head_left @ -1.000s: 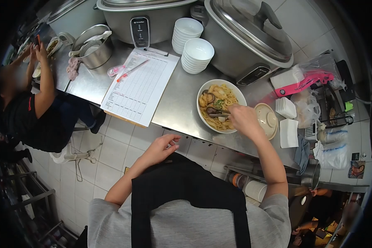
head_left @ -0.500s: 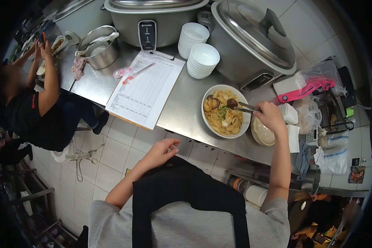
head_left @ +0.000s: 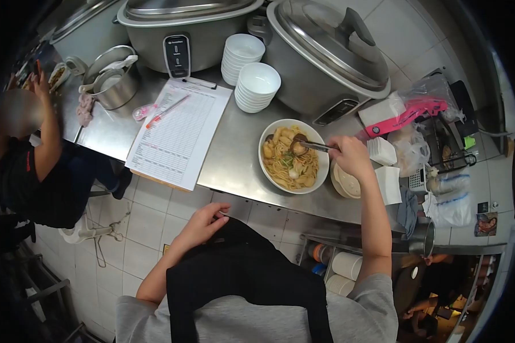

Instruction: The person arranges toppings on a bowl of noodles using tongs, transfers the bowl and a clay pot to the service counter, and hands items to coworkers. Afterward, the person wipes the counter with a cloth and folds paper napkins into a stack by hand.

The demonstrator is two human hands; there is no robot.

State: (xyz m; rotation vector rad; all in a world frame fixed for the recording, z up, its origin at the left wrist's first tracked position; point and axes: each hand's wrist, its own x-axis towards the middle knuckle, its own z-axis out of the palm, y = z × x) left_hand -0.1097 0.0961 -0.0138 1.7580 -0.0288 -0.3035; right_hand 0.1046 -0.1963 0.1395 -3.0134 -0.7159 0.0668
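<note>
Metal tongs (head_left: 317, 146) are held in my right hand (head_left: 352, 155), their tips down on a dark mushroom piece in the white bowl (head_left: 265, 170). That bowl holds noodles (head_left: 286, 166) with pale chunks and bits of green. My left hand (head_left: 205, 224) hangs in front of the counter's edge, near the black apron (head_left: 234, 260). Its fingers are loosely bent and slightly apart, with nothing in them. Just right of the bowl, partly under my right wrist, is a stack of cream bowls (head_left: 344, 184).
Large cookers (head_left: 326, 63) line the back, with stacked white bowls (head_left: 257, 86) before them. A clipboard (head_left: 177, 128) with a pen (head_left: 167, 111) lies left of centre. A metal pot (head_left: 115, 91) stands farther left, near another person (head_left: 48, 128). Napkins (head_left: 388, 186) and plastic bags (head_left: 413, 150) are at the right.
The view has shifted, so the counter's things appear farther left. The tongs have moved inward over the bowl, and the mushroom piece at their tips lies lower, on the noodles.
</note>
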